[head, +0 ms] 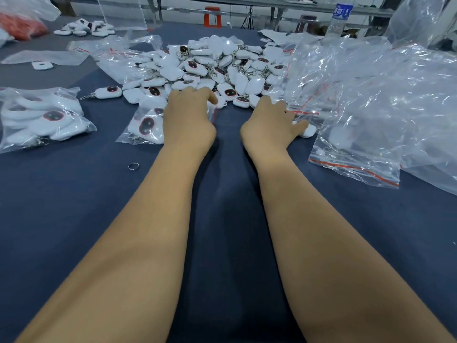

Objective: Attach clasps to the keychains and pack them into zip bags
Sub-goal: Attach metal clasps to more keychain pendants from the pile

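Keychain pile (217, 68): white keychains with dark, red-rimmed ovals, heaped mid-counter; metal clasps show on some, the rest are buried or too small to tell.
Left hand (188, 112): at the pile's near edge, lying over a part-filled zip bag (146, 127); the fingers bend down among the keychains, their tips hidden, so whether they hold anything cannot be told.
Right hand (269, 117): at the pile's near right edge, fingers spread and fairly straight, resting on the red strip of an empty zip bag (300, 113); a single white keychain (309, 131) lies just beside the thumb.
Packed bag (42, 120): left of the pile, full of keychains, cut off by the frame's left edge.
Loose keychain (106, 92): between the packed bag and the pile, clasp attached.
Split ring (133, 166): alone on the counter (74, 194), nearer than the pile, left of the left forearm.
Empty bags (371, 107): crumpled clear heap right of the pile, running out of frame.
Water bottle (338, 18): behind the pile, to the right, its top cut off.
Far left corner: a smaller group of keychains (84, 28) and something orange (22, 27), blurred.
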`<state>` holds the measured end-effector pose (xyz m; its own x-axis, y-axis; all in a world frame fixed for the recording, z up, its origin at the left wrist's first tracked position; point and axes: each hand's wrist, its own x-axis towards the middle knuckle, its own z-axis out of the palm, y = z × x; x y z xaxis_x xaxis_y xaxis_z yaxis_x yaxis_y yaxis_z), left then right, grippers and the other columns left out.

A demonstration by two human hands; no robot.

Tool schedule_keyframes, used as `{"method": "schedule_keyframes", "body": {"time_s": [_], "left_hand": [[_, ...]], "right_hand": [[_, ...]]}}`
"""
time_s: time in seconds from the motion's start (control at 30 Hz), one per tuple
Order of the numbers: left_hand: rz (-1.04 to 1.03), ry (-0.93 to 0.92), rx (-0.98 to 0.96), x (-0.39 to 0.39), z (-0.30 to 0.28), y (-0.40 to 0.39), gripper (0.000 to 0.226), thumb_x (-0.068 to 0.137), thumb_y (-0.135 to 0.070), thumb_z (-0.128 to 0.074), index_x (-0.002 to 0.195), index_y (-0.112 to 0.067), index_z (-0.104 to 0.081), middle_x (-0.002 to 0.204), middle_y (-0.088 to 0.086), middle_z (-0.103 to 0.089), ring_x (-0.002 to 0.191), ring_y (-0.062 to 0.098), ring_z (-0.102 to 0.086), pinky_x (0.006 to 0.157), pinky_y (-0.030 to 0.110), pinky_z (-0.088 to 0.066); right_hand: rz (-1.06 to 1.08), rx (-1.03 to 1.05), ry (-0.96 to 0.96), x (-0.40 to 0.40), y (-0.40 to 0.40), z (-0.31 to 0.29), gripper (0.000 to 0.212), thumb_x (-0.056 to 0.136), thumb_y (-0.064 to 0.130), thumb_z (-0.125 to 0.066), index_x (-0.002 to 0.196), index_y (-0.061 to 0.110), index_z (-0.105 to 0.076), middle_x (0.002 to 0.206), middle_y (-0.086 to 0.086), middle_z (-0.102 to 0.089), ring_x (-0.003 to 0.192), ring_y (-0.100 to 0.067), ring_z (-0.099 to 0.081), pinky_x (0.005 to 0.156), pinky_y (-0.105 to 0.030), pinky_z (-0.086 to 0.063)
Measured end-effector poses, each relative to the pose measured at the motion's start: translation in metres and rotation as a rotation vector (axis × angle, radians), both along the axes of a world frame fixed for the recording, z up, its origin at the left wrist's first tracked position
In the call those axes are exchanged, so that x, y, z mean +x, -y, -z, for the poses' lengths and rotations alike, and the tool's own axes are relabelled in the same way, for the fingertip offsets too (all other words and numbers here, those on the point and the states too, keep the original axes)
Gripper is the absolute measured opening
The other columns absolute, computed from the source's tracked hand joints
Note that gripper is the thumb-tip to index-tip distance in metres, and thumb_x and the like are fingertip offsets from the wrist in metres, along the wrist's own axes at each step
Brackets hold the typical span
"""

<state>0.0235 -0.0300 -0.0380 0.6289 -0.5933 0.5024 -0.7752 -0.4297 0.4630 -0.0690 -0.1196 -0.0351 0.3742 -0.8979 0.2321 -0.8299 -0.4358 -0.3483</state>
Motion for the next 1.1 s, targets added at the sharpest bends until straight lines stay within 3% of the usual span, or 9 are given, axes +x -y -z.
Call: {"method": "schedule_keyframes", "body": {"time_s": [0.2,0.37,0.5,0.6,0.7,0.8,0.87,0.93,1.1], "left_hand": [[-0.166,-0.066,-0.049,0.015,-0.001,-0.01,0.042,0.083,-0.005,-0.057,0.121,-0.02,-0.066,0.118,0.011,-0.065,0.117,0.034,-0.05,0.089,0.038,-0.043],[-0.155,0.022,-0.124,0.003,-0.004,-0.003,0.037,0.088,-0.016,-0.051,0.123,-0.017,-0.063,0.127,0.011,-0.052,0.123,0.032,-0.041,0.097,0.034,-0.034],[0.12,-0.065,-0.301,-0.012,-0.008,0.002,0.054,0.082,0.005,-0.039,0.131,-0.013,-0.053,0.125,0.006,-0.051,0.111,0.021,-0.054,0.088,0.024,-0.04],[0.323,-0.257,-0.261,-0.022,-0.006,0.008,0.07,0.08,0.007,-0.032,0.143,-0.021,-0.04,0.12,-0.004,-0.049,0.103,0.012,-0.058,0.084,0.017,-0.043],[0.403,-0.361,-0.109,-0.021,0.004,0.013,0.073,0.083,0.005,-0.037,0.149,-0.025,-0.031,0.133,-0.006,-0.048,0.118,0.01,-0.05,0.093,0.011,-0.038],[0.394,-0.412,-0.023,-0.017,0.008,0.015,0.065,0.087,0.005,-0.045,0.146,-0.02,-0.037,0.143,0.0,-0.049,0.128,0.014,-0.048,0.107,0.026,-0.039],[0.359,-0.473,-0.091,-0.015,0.006,0.015,0.053,0.089,0.001,-0.051,0.138,-0.016,-0.047,0.13,0.0,-0.057,0.116,0.013,-0.057,0.098,0.022,-0.046],[0.304,-0.555,-0.168,-0.013,0.003,0.014,0.04,0.092,-0.009,-0.055,0.13,-0.019,-0.052,0.109,-0.004,-0.064,0.092,0.006,-0.061,0.077,0.013,-0.048],[0.316,-0.681,-0.227,-0.011,-0.001,0.011,0.026,0.086,-0.009,-0.058,0.108,-0.019,-0.069,0.077,-0.005,-0.064,0.067,0.007,-0.055,0.067,0.019,-0.044]], "right_hand": [[-0.282,-0.016,0.282,0.002,0.003,0.002,0.044,0.081,-0.004,-0.045,0.123,0.01,-0.049,0.115,-0.011,-0.056,0.107,-0.029,-0.052,0.075,-0.034,-0.037],[-0.542,0.11,0.545,0.009,-0.011,0.0,0.046,0.084,-0.004,-0.043,0.122,0.016,-0.058,0.112,0.001,-0.058,0.1,-0.015,-0.055,0.086,-0.03,-0.047],[-0.331,-0.065,0.319,0.008,-0.001,0.002,0.046,0.081,0.003,-0.05,0.124,0.02,-0.056,0.124,-0.004,-0.056,0.115,-0.026,-0.052,0.094,-0.037,-0.04],[-0.121,0.014,0.143,0.006,0.004,0.003,0.036,0.086,0.018,-0.053,0.122,0.02,-0.055,0.128,-0.007,-0.053,0.124,-0.031,-0.044,0.101,-0.041,-0.03],[-0.123,0.08,0.228,0.005,0.007,0.003,0.032,0.087,0.019,-0.054,0.119,0.018,-0.057,0.125,-0.005,-0.057,0.123,-0.029,-0.046,0.095,-0.039,-0.03],[-0.204,0.189,0.449,0.004,0.006,-0.001,0.021,0.087,0.023,-0.058,0.107,0.021,-0.062,0.113,0.001,-0.064,0.113,-0.023,-0.056,0.097,-0.036,-0.041],[-0.246,0.273,0.621,0.004,0.003,-0.002,0.004,0.086,0.029,-0.063,0.084,0.025,-0.062,0.091,0.008,-0.066,0.094,-0.016,-0.063,0.087,-0.036,-0.05],[-0.28,0.335,0.779,0.005,0.002,-0.002,0.016,0.087,0.03,-0.066,0.073,0.024,-0.062,0.075,0.01,-0.064,0.076,-0.011,-0.062,0.075,-0.031,-0.051],[-0.341,0.476,0.972,0.006,0.001,-0.006,0.025,0.093,0.027,-0.065,0.072,0.013,-0.07,0.073,0.001,-0.071,0.072,-0.011,-0.062,0.073,-0.028,-0.052]]}}
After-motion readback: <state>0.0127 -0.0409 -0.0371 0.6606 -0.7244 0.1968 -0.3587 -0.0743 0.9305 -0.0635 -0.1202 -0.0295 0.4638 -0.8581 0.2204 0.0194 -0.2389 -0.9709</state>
